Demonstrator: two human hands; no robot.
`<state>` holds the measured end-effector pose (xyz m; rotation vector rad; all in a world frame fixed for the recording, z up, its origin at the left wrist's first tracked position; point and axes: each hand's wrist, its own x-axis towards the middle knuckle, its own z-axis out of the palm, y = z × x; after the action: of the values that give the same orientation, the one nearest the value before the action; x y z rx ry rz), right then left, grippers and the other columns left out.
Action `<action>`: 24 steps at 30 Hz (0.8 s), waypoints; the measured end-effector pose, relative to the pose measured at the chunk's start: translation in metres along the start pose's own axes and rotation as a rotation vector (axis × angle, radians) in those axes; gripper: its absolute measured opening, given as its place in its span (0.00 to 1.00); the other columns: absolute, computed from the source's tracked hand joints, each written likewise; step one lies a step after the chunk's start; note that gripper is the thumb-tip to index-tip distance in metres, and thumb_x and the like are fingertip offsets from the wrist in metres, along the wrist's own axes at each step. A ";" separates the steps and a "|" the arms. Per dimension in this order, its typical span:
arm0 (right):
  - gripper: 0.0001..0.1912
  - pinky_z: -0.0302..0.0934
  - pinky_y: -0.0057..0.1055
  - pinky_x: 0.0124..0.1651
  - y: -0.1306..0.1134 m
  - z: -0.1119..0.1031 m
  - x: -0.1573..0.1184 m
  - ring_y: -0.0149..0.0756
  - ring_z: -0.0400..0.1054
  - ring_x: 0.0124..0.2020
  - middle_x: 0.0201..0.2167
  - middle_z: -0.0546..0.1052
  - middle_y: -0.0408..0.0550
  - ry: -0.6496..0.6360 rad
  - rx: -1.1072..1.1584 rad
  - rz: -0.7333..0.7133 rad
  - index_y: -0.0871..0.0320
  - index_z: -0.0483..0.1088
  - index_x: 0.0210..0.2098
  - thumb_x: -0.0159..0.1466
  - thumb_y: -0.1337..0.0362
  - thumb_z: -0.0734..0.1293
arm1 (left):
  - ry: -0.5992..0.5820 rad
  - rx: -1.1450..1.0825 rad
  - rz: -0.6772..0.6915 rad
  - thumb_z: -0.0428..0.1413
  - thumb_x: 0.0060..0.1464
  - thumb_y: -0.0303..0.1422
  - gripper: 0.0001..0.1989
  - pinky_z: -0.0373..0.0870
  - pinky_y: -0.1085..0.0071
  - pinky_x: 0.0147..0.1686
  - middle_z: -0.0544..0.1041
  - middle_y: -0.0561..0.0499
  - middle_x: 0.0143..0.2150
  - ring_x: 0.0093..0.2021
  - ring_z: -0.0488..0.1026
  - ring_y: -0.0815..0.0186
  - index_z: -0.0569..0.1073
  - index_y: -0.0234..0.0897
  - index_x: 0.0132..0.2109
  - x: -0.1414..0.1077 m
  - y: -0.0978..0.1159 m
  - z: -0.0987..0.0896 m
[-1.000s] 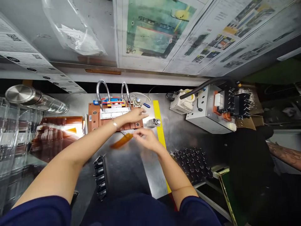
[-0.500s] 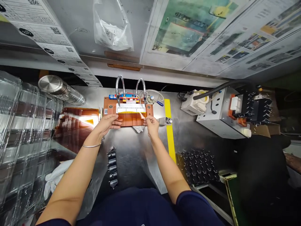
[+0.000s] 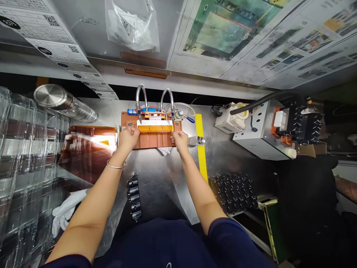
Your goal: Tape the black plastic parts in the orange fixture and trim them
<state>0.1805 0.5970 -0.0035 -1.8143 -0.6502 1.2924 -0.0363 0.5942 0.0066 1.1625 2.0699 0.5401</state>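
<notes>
Orange strip [image 3: 155,129], hiding more white plate [image 3: 154,122] than before (hands [image 3: 129,138] [image 3: 180,141] at ends)

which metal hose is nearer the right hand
The right hose: its tip ends by the right hand; the left hose ends nearer the left hand.

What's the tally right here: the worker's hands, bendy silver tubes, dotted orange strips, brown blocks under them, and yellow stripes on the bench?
Hands: 2
Silver tubes: 2
Orange strip: 1
Brown block: 1
Yellow stripe: 1
Total: 7
</notes>
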 end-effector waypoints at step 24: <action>0.12 0.52 0.18 0.14 -0.004 -0.002 0.011 0.22 0.57 0.11 0.10 0.68 0.36 -0.061 -0.026 0.146 0.58 0.62 0.19 0.56 0.68 0.68 | 0.022 0.088 0.078 0.54 0.52 0.34 0.08 0.72 0.61 0.43 0.72 0.51 0.24 0.32 0.75 0.58 0.64 0.40 0.27 0.003 0.000 0.001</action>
<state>0.1861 0.6068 -0.0058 -1.8790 -0.5789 1.4464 -0.0368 0.5965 0.0050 1.2981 2.0923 0.5051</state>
